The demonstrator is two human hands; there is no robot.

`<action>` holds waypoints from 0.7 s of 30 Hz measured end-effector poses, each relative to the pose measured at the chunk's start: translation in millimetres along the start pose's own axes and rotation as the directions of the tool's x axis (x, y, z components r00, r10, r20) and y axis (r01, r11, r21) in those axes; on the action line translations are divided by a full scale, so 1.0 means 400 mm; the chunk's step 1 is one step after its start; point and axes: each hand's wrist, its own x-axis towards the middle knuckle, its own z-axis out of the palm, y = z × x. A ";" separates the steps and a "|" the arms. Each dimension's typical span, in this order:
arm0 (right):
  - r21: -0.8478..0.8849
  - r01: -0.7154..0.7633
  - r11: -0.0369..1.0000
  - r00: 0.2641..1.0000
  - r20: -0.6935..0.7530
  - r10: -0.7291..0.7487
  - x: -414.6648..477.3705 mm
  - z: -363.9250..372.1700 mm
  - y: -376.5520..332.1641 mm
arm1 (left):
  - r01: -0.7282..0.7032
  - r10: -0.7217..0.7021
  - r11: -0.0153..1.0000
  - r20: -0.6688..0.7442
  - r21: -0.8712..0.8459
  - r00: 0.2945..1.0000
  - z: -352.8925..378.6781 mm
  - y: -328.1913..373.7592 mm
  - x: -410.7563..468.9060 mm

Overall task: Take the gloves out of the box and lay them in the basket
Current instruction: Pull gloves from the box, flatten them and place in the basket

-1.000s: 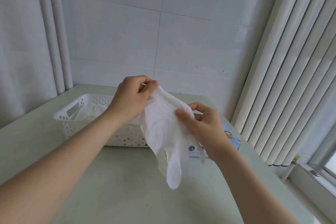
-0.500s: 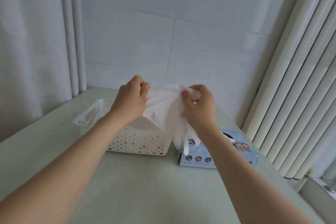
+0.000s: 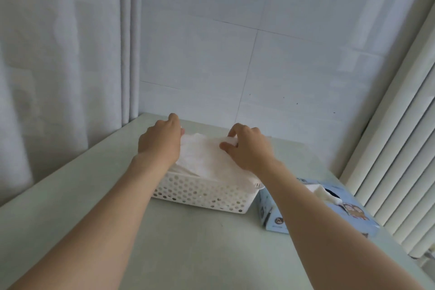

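Observation:
A white glove (image 3: 204, 158) is stretched flat over the white perforated basket (image 3: 200, 193) on the table. My left hand (image 3: 160, 141) pinches its left edge and my right hand (image 3: 247, 146) pinches its right edge, both above the basket's far half. More white material lies under the glove inside the basket. To the right of the basket lies the light blue glove box (image 3: 329, 209), with a white glove (image 3: 326, 193) poking out of its top slot.
The pale green table (image 3: 188, 242) runs to a tiled wall at the back. A grey curtain (image 3: 58, 54) hangs at the left. Vertical blinds (image 3: 400, 148) stand close to the box on the right.
Both hands have carried the glove from in front of me forward and down over the basket, spreading it wider between them. The glove no longer hangs down.

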 end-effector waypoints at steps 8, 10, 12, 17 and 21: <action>-0.093 0.140 0.986 0.989 0.066 -0.134 -0.014 -0.070 -0.037 | -0.132 0.128 0.988 0.047 0.078 0.991 -0.001 0.008 0.007; -0.001 0.168 0.986 0.949 0.270 -0.161 -0.032 -0.106 -0.054 | -0.160 0.165 0.986 0.217 -0.039 0.962 -0.019 0.031 -0.001; -0.035 0.202 0.979 0.890 0.423 -0.169 -0.052 -0.120 -0.062 | -0.145 0.155 0.988 0.422 -0.056 0.893 -0.033 0.060 -0.016; -0.054 0.212 0.976 0.869 0.467 -0.163 -0.077 -0.086 -0.029 | -0.203 0.143 0.979 0.613 0.029 0.777 -0.023 0.089 -0.032; 0.041 0.153 0.987 0.905 0.395 -0.156 -0.091 -0.058 0.003 | -0.217 0.155 0.975 0.579 0.039 0.800 -0.027 0.094 -0.036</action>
